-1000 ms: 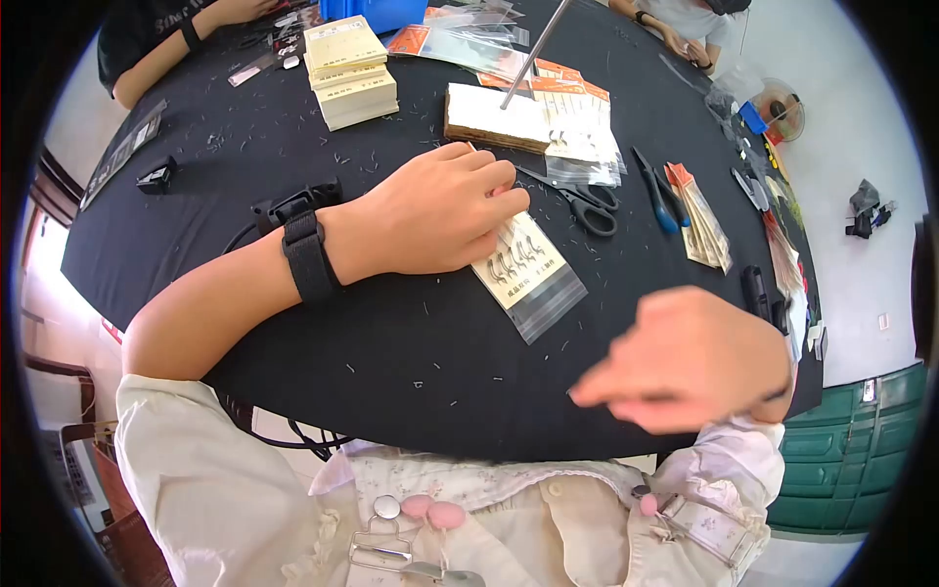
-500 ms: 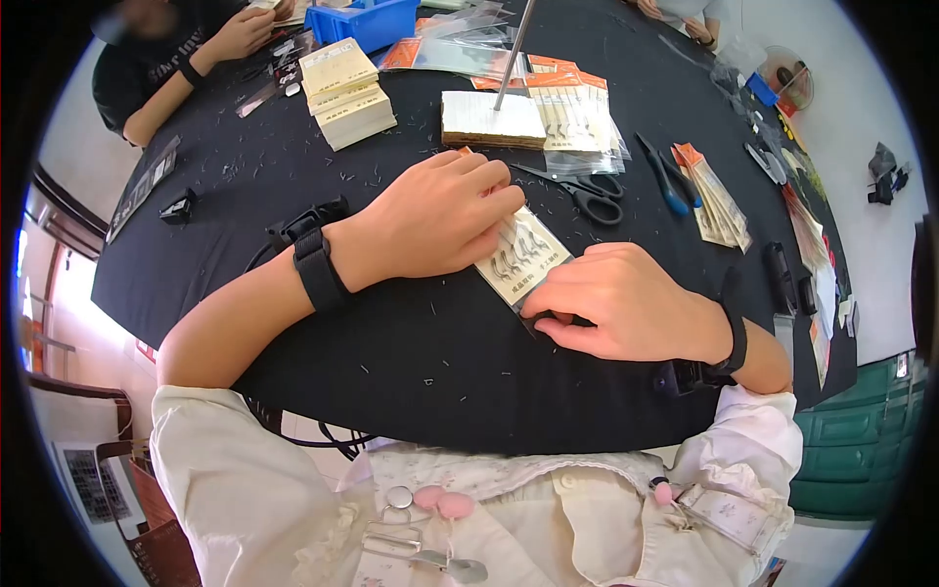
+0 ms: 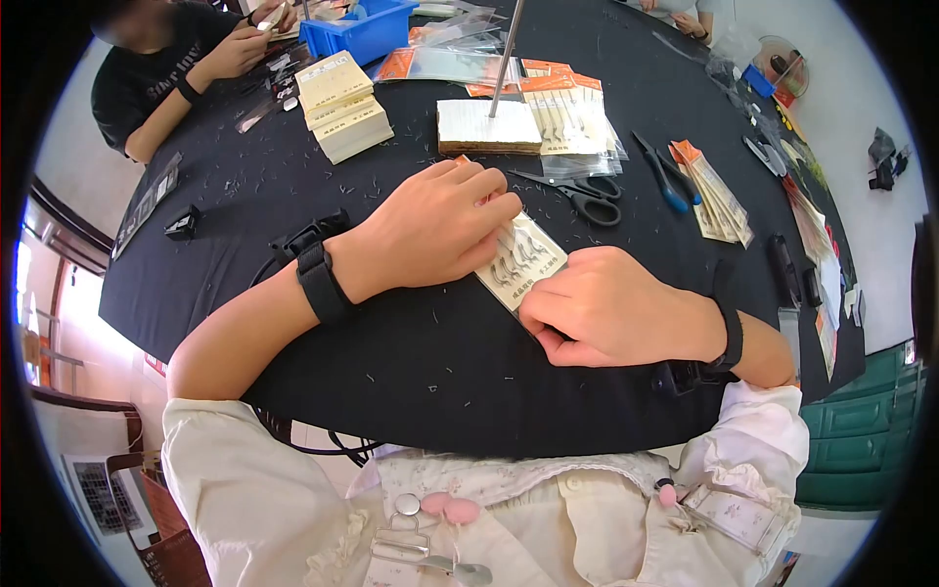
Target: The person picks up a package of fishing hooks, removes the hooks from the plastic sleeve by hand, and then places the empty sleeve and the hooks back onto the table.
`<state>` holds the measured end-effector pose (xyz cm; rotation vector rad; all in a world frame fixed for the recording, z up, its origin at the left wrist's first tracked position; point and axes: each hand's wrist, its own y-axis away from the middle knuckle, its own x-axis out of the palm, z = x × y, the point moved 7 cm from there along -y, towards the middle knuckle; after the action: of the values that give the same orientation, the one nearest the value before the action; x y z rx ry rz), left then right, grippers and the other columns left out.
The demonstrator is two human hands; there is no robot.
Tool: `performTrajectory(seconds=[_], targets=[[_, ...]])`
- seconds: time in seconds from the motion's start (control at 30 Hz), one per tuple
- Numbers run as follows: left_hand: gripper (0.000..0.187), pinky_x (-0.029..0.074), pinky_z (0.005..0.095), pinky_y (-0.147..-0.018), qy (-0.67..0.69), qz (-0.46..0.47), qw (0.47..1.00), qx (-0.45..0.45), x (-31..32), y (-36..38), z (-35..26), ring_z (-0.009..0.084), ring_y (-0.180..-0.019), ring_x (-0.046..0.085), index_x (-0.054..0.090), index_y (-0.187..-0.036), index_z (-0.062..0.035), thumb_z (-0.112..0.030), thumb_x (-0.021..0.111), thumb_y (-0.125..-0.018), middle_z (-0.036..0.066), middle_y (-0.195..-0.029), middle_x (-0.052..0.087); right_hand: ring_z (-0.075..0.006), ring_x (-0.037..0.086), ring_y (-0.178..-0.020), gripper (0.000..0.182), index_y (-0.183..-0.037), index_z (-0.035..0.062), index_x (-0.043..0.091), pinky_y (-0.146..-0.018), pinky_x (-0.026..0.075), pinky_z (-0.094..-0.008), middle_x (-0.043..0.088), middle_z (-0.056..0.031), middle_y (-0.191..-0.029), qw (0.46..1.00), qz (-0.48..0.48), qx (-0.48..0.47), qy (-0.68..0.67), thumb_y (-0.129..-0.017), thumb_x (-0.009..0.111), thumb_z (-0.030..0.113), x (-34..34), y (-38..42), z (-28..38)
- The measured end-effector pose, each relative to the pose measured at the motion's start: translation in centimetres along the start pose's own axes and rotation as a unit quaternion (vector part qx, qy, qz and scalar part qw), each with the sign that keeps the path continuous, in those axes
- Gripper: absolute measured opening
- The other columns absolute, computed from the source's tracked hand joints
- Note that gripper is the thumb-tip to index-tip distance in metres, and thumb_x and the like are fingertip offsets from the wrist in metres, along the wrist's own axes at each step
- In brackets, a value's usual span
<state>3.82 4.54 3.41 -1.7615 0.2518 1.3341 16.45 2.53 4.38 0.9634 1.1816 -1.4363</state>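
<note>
A packet of fishing hooks [image 3: 520, 262] lies slantwise between my hands: a cream printed card with a row of dark hooks, and a bit of orange at its far end. My left hand [image 3: 435, 223] is closed over the far end, its fingers curled on the packet. At the near end, my right hand [image 3: 618, 308] pinches the lower corner between thumb and curled fingers. Those fingertips are partly hidden. Just beyond the packet rest black-handled scissors [image 3: 592, 201]. A white block [image 3: 487, 125] with an upright metal rod [image 3: 506, 59] stands behind my left hand.
Stacked cream cards [image 3: 344, 106], a blue bin [image 3: 360, 31] and more hook packets [image 3: 567, 117] stand farther back. Blue-handled pliers [image 3: 669, 176] and fanned packets [image 3: 712, 196] lie to the right. A co-worker's hand [image 3: 235, 51] works at upper left; another person sits at the far side.
My right-hand fingers have curled in more tightly at the packet's near corner. My left hand keeps its hold on the far end. The view has shifted slightly.
</note>
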Motion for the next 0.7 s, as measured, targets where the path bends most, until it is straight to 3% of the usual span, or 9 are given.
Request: performTrajectory(seconds=[0.23,0.3,0.37,0.43,0.47,0.7], targets=[[0.019,0.049,0.0383,-0.077,0.0,0.002,1.0,-0.004,0.0,0.1,-0.1,0.0268,-0.092,0.059,0.058,-0.099,-0.0071,-0.008,0.065,-0.081,0.008,-0.099,0.058,-0.0243,0.06,-0.059,0.019,-0.074,0.0086,0.056,-0.058,0.045,-0.0341,0.059,-0.005,-0.067,0.997,0.056,-0.012,0.046,-0.072,0.072,0.018,-1.6,0.9,0.4],[0.019,0.05,0.0382,-0.077,0.001,0.004,1.0,-0.005,0.1,0.0,0.0,0.0268,-0.092,0.059,0.058,-0.099,-0.0071,-0.008,0.065,-0.081,0.007,-0.099,0.058,-0.0224,0.059,-0.06,0.019,-0.073,0.0097,0.054,-0.059,0.044,-0.0329,0.059,-0.0034,-0.067,0.995,0.089,0.027,0.023,-0.072,0.072,0.017,-2.7,1.2,-0.2],[0.019,0.05,0.0382,-0.077,-0.001,-0.007,1.0,0.002,-0.1,0.0,-0.1,0.0266,-0.091,0.059,0.058,-0.099,-0.007,-0.008,0.065,-0.081,0.007,-0.098,0.058,-0.0213,0.059,-0.06,0.014,-0.077,0.0107,0.058,-0.059,0.043,-0.0329,0.058,-0.0013,-0.068,0.998,0.058,0.034,0.017,-0.075,0.071,0.016,-3.1,1.2,-0.2],[0.02,0.05,0.0381,-0.077,-0.002,-0.003,1.0,0.003,-0.1,0.0,-0.1,0.0266,-0.092,0.059,0.058,-0.099,-0.0069,-0.008,0.065,-0.081,0.008,-0.098,0.058,-0.0204,0.059,-0.063,0.008,-0.083,0.0113,0.063,-0.06,0.043,-0.0328,0.059,0.0001,-0.071,0.999,-0.049,0.018,-0.008,-0.079,0.069,0.015,-3.7,0.7,0.1],[0.02,0.05,0.0381,-0.077,-0.003,0.0,1.0,0.003,-0.1,-0.1,-0.2,0.0267,-0.092,0.059,0.058,-0.099,-0.0069,-0.009,0.065,-0.081,0.008,-0.098,0.058,-0.0202,0.06,-0.065,0.009,-0.089,0.0116,0.066,-0.06,0.043,-0.0326,0.06,0.0,-0.076,0.999,-0.034,0.003,0.003,-0.083,0.068,0.017,-3.0,0.5,0.2],[0.019,0.05,0.0385,-0.077,-0.002,-0.006,1.0,0.005,-0.2,0.0,-0.1,0.0273,-0.092,0.059,0.058,-0.099,-0.0069,-0.009,0.065,-0.082,0.008,-0.099,0.058,-0.0213,0.063,-0.067,0.011,-0.089,0.011,0.065,-0.061,0.046,-0.0337,0.062,-0.001,-0.077,1.0,0.013,-0.009,0.016,-0.083,0.07,0.02,-0.9,0.3,0.3]])
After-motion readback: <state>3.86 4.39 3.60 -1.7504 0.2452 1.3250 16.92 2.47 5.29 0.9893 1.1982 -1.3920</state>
